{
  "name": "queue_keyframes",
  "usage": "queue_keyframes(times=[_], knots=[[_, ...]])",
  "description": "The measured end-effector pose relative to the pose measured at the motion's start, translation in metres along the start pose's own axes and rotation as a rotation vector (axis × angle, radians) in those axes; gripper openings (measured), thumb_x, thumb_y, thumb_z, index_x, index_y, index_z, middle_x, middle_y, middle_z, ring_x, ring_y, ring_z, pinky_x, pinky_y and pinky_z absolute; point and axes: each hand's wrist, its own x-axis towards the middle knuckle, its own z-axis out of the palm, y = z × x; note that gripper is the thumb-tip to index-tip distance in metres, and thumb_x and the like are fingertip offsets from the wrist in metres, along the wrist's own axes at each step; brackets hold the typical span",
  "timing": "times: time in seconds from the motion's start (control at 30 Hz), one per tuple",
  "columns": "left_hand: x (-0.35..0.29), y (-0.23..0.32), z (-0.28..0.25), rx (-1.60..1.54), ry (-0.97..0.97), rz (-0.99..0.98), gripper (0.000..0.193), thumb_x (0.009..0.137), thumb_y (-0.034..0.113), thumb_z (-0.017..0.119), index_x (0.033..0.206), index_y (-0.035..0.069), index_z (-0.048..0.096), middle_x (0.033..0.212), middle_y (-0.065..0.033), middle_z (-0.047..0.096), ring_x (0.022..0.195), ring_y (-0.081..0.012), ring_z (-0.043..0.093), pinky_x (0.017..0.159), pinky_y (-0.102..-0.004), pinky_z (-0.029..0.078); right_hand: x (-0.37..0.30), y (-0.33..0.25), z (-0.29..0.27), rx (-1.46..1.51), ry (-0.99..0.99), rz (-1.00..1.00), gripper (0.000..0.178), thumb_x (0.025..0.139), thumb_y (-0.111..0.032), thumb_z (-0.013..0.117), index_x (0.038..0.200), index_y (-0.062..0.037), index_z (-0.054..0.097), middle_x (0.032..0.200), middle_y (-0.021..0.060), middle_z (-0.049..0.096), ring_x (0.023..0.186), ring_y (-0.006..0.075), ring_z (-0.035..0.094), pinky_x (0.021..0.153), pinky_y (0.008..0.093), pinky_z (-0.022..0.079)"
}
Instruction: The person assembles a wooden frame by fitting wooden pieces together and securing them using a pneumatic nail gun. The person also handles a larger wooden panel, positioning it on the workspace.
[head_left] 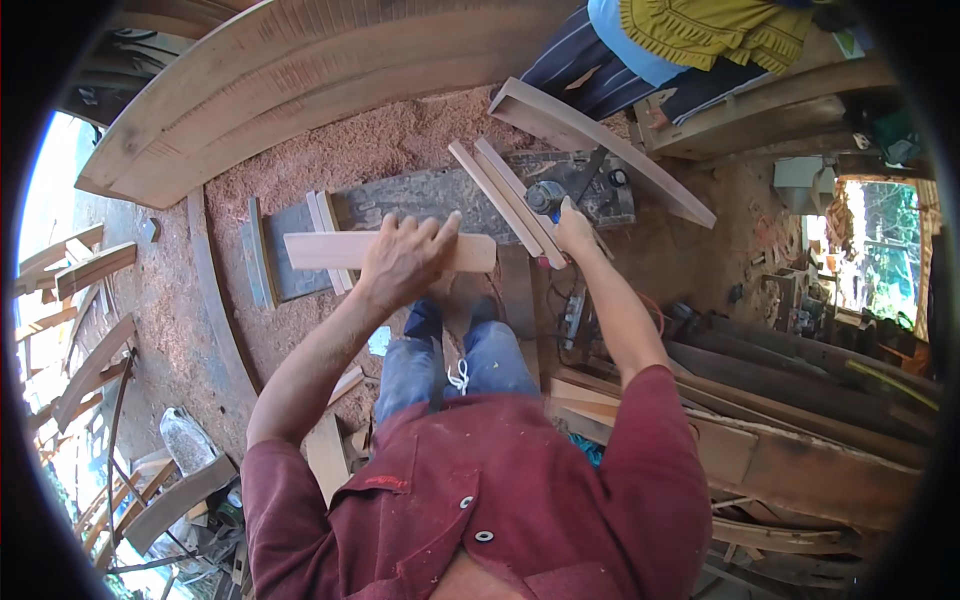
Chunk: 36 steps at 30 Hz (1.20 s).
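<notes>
My left hand (405,255) lies palm down on a flat pale wooden board (320,250), gripping it over its right half. The board lies crosswise on a dark metal machine table (420,195). My right hand (573,228) is closed on the lower end of a pair of narrow wooden slats (500,190) that lean diagonally over the machine, next to a round dark knob (545,197). Two short pale strips (325,212) lie under the board's left part.
Sawdust (330,150) covers the floor around the machine. A wide curved plank (300,70) arches at the top, another long board (600,145) slants at the right. Stacked planks (800,400) fill the right side. Another person's clothing (700,35) shows at the top.
</notes>
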Motion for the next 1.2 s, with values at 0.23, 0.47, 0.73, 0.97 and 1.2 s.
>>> queue_keyframes(times=[0.23, 0.47, 0.73, 0.97, 1.2], knots=[[0.009, 0.000, -0.005, -0.016, -0.147, -0.016, 0.087, 0.073, 0.026, 0.081, 0.151, 0.012, 0.044, 0.096, -0.0031, 0.059, 0.089, -0.0231, 0.059, 0.083, -0.0401, 0.041, 0.111, 0.015, 0.091, 0.035, 0.212, 0.119, 0.070, 0.090, -0.011, 0.056, 0.155, -0.0020, 0.031, 0.119, 0.0303, 0.063, 0.110, 0.0457, 0.064, 0.096, 0.0537, 0.051], [0.018, -0.001, -0.014, -0.087, -0.223, -0.085, 0.076, 0.082, 0.023, 0.071, 0.153, 0.015, 0.043, 0.103, -0.0043, 0.059, 0.096, -0.0247, 0.059, 0.090, -0.0458, 0.042, 0.168, 0.030, 0.122, -0.075, 0.251, 0.144, 0.078, 0.094, -0.022, 0.067, 0.160, -0.0102, 0.027, 0.116, 0.0244, 0.060, 0.110, 0.0403, 0.061, 0.094, 0.0515, 0.050], [0.033, -0.006, -0.016, -0.100, -0.281, -0.081, 0.076, 0.082, 0.024, 0.071, 0.153, 0.017, 0.043, 0.102, -0.0056, 0.057, 0.095, -0.0256, 0.058, 0.096, -0.0502, 0.041, 0.163, 0.050, 0.149, -0.028, 0.237, 0.066, 0.075, 0.096, -0.023, 0.066, 0.160, -0.0139, 0.027, 0.118, 0.0200, 0.059, 0.112, 0.0384, 0.060, 0.095, 0.0495, 0.049], [0.035, -0.005, -0.017, -0.114, -0.290, -0.075, 0.073, 0.083, 0.022, 0.070, 0.151, 0.018, 0.045, 0.099, -0.0062, 0.056, 0.094, -0.0255, 0.057, 0.095, -0.0504, 0.042, 0.131, 0.018, 0.143, 0.146, 0.531, -0.030, 0.057, 0.091, -0.017, 0.066, 0.145, -0.0102, 0.049, 0.116, 0.0191, 0.061, 0.110, 0.0388, 0.060, 0.094, 0.0495, 0.049], [0.027, -0.006, -0.013, -0.096, -0.305, -0.088, 0.066, 0.084, 0.022, 0.068, 0.147, 0.020, 0.049, 0.096, -0.0050, 0.054, 0.094, -0.0238, 0.058, 0.095, -0.0503, 0.042, 0.049, -0.086, 0.216, 1.268, -0.318, 0.816, 0.054, 0.090, -0.046, 0.071, 0.122, -0.0044, 0.055, 0.108, 0.0203, 0.063, 0.093, 0.0422, 0.066, 0.084, 0.0529, 0.055]])
